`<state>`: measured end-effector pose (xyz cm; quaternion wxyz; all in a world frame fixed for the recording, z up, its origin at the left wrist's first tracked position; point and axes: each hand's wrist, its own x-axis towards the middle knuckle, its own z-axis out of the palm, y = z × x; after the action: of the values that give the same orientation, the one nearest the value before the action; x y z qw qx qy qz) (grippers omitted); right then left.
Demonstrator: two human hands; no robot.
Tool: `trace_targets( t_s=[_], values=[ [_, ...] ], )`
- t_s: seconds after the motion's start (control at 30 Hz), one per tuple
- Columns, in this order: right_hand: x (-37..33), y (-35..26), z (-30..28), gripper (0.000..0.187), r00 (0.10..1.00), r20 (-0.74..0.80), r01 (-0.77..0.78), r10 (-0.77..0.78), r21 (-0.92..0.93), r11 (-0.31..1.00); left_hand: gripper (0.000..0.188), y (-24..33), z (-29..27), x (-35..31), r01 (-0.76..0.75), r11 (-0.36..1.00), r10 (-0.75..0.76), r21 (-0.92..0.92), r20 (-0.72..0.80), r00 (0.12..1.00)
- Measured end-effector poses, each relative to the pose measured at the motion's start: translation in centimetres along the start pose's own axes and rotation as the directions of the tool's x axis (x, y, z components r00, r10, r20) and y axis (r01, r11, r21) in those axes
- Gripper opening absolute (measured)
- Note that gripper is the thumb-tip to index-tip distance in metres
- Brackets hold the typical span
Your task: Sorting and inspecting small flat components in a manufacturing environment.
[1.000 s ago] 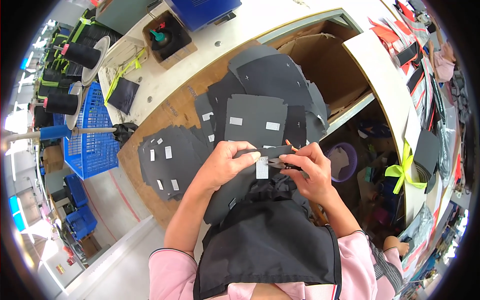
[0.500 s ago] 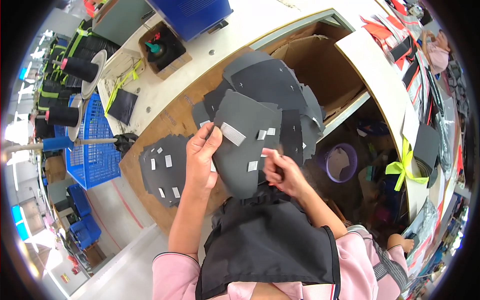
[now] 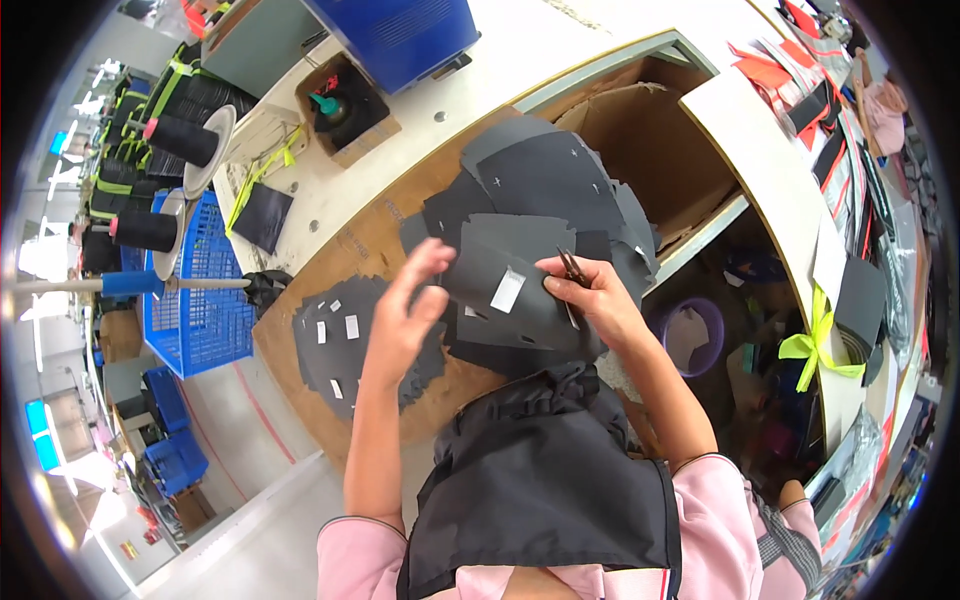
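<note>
My right hand (image 3: pixel 607 303) is closed around dark thread snips (image 3: pixel 571 266), their two points sticking up past the fingers. The same hand pinches the right edge of a dark grey fabric piece (image 3: pixel 480 262), which carries a white patch (image 3: pixel 508 289) and small dark slots lower down. To the left of that piece my left hand (image 3: pixel 408 318) hovers with its fingers apart, holding nothing. Under and behind the piece lies a heap of dark fabric panels (image 3: pixel 535 165), some with small white cross marks. Another pile of dark pieces (image 3: pixel 372 345) with white patches sits left, partly behind my left forearm.
A wooden board (image 3: pixel 350 250) carries both piles. Beyond it are a blue bin (image 3: pixel 400 40) and a small carton (image 3: pixel 345 125) with a green-topped item. Thread cones (image 3: pixel 180 143) and a blue basket (image 3: pixel 195 290) stand left. Right are an open cardboard box (image 3: pixel 660 150) and a purple bucket (image 3: pixel 718 335).
My left hand has let go of the fabric piece and opened. The piece has come down onto the heap, its face changed, and my right hand now grips its right edge.
</note>
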<state>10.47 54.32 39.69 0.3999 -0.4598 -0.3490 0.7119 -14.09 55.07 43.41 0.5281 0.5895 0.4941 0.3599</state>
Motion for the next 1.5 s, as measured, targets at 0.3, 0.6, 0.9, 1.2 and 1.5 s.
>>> trace_targets(
  t_s=[0.3,0.6,0.9,1.2,1.5],
  values=[
    [-1.3,-0.6,1.8,0.023,0.915,-0.030,0.328,-0.403,-0.527,0.784,0.020,1.4,3.3,0.4,0.423,0.851,-0.390,-0.313,0.164,0.906],
    [-3.6,-3.2,1.4,0.034,0.696,0.322,0.543,-0.641,-0.821,0.178,0.030,0.5,3.2,0.1,0.385,0.920,-0.378,-0.072,0.088,0.921],
    [-2.2,-3.6,0.9,0.033,0.700,0.458,0.621,-0.548,-0.769,0.150,0.036,1.8,2.9,0.4,0.373,0.922,-0.384,0.103,0.136,0.913],
    [-2.0,-3.9,0.6,0.031,0.687,0.512,0.663,-0.515,-0.732,0.157,0.029,1.7,2.6,0.5,0.453,0.885,-0.464,0.103,0.243,0.852],
    [-2.4,-2.5,0.4,0.032,0.719,0.468,0.654,-0.514,-0.705,0.274,0.030,1.2,2.6,0.2,0.531,0.847,-0.514,0.031,0.304,0.802]
  ],
)
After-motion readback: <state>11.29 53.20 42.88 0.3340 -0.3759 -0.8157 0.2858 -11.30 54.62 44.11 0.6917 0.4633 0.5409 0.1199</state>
